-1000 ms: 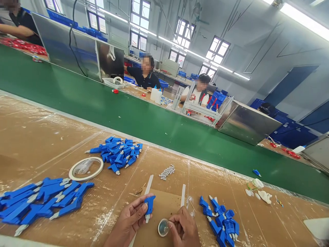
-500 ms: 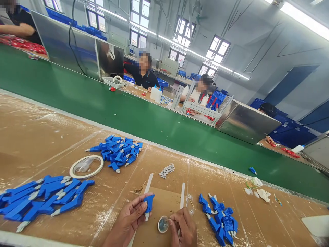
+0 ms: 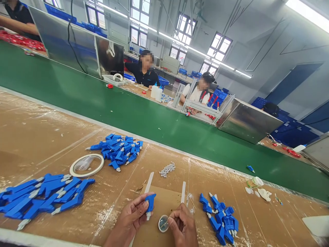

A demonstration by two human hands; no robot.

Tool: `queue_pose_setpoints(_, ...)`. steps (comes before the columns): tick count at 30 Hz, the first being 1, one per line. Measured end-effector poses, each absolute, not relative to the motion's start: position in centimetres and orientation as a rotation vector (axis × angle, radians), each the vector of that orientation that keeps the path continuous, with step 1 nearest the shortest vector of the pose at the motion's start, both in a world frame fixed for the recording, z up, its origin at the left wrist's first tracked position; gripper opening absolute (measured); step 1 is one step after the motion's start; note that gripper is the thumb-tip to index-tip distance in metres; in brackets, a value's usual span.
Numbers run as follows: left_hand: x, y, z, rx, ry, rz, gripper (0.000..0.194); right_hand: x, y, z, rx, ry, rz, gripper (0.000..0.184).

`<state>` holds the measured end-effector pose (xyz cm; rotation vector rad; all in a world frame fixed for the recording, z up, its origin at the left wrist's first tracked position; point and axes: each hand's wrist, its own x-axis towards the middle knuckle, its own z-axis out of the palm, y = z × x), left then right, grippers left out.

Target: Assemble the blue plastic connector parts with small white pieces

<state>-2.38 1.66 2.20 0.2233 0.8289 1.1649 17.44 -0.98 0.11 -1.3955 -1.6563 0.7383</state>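
My left hand point(image 3: 132, 216) pinches a small blue plastic connector point(image 3: 149, 203) with a white tip pointing down, held upright above a cardboard sheet point(image 3: 159, 202). My right hand point(image 3: 183, 224) is closed around something thin that I cannot make out, its fingertips at a small round dish point(image 3: 162, 223) on the cardboard. A cluster of small blue connectors point(image 3: 221, 221) lies just right of my right hand. A pile of long blue parts point(image 3: 43, 197) lies to the left, and another blue pile point(image 3: 118, 152) sits farther back.
A tape ring point(image 3: 86, 164) and a small heap of white pellets point(image 3: 167, 169) lie on the brown bench. A green conveyor belt point(image 3: 128, 113) runs behind it. Two people sit at the far bench among metal boxes point(image 3: 248, 121) and blue bins.
My hands have barely moved; the right fingers have curled closer over the round dish. The view has shifted slightly.
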Motion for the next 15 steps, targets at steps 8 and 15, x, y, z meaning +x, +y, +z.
queue_pose_setpoints(8, -2.2, 1.4, 4.0, 0.206, 0.811, 1.129, 0.051, 19.1, 0.2, 0.8, -1.365, -0.976, 1.372, 0.057)
queue_pose_setpoints(15, -0.9, 0.7, 4.4, 0.227, 0.775, 0.982, 0.055, 18.5, -0.1, 4.0, -1.191, -0.802, 1.395, 0.047)
